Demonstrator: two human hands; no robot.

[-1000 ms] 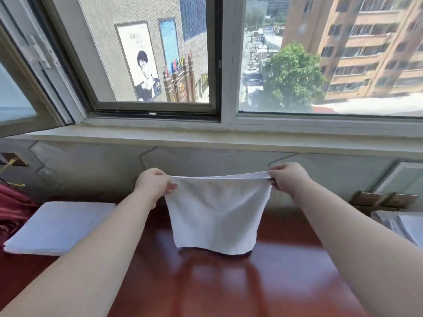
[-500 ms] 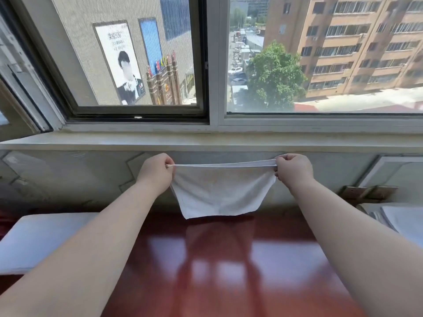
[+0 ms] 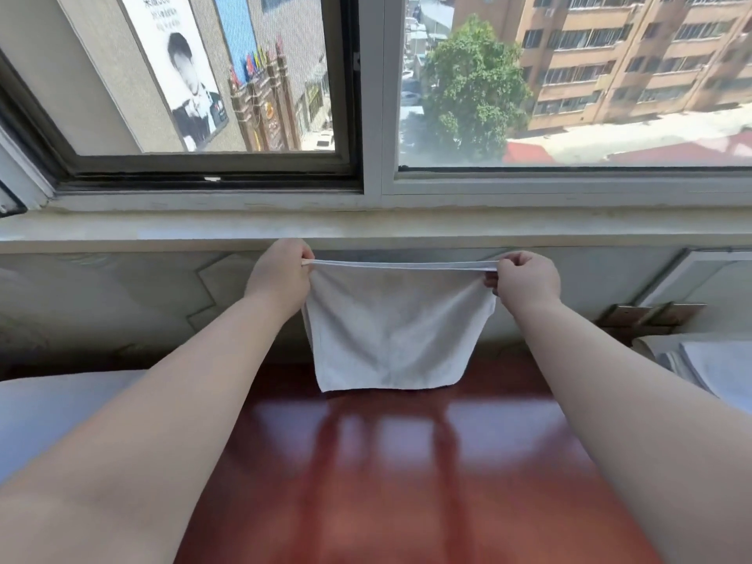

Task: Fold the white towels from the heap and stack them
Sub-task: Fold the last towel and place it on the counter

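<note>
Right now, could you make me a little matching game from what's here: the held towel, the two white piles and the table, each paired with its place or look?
Things:
1. held towel
2. folded stack
3. towel heap
4. table

Descriptions:
A. glossy red-brown
B. far right, partly out of frame
C. hangs stretched between the left hand and the right hand
D. far left, partly hidden by the left forearm

Pairs: 1-C, 2-D, 3-B, 4-A.

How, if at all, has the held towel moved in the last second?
Yes, upward: the towel now has its top edge just under the window sill; before, it hung clearly lower.
</note>
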